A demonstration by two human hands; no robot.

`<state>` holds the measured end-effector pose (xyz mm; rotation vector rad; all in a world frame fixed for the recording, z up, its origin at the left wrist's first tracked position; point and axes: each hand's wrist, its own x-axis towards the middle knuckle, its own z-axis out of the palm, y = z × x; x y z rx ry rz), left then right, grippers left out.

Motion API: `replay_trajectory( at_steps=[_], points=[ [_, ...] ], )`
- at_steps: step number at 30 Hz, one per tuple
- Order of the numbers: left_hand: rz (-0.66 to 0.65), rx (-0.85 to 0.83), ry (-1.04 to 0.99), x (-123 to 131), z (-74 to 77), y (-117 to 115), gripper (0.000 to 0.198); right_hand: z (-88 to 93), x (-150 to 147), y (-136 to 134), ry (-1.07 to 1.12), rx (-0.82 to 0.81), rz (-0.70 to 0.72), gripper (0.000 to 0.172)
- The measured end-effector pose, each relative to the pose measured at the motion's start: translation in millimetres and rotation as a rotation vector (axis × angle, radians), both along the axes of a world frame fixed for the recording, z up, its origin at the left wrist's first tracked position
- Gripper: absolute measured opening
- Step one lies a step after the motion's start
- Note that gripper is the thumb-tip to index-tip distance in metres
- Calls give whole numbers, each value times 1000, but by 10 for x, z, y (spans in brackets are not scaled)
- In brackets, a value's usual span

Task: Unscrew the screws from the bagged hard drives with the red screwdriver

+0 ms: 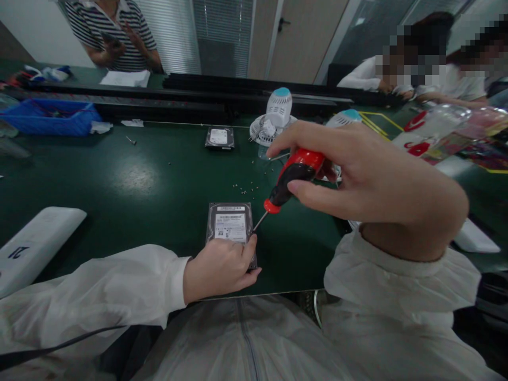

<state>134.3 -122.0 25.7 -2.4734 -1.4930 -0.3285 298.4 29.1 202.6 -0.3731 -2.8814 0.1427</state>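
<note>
A hard drive (230, 222) lies label up near the front edge of the green table. My left hand (222, 267) grips its lower part, thumb and fingers at the drive's right side, hiding that end. In my right hand (349, 169) is a red and black screwdriver (291, 177), held at a slant by the handle. Its tip meets the drive's right edge, close to my left fingertip; whether it sits in a screw is too small to tell. Several tiny screws (244, 190) are scattered just beyond the drive.
Farther back lies a second hard drive (219, 137). Beside it stands a white fan (278, 111). A blue bin (51, 116) is at the far left, a white power bank-like case (43, 243) at near left, plastic bottles (436, 129) at right. Other people sit across the table.
</note>
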Motion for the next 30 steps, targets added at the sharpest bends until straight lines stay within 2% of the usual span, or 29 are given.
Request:
replay_trajectory(
  at_steps=[7,11,17,20,23,26,30],
  points=[
    [8,-27,8,-2,3,-6,57,-12,-6,5,12,14,-29,31],
    [8,-33,11,-1,4,-2,58,-30,-8,10,10,13,-24,39],
    [19,-20,19,-8,-10,-8,58,-43,-16,27,45,27,-53,36],
    [9,-5,12,-7,-16,-10,57,-32,-21,29,39,-18,-9,41],
    [9,-21,7,-5,-14,-11,57,-30,-33,37,60,-22,-27,43],
    [8,-36,18,-6,-5,-14,57,-33,-35,42,74,30,-52,32],
    [8,-25,24,-7,2,-17,57,-17,-28,19,23,7,-48,39]
  ],
)
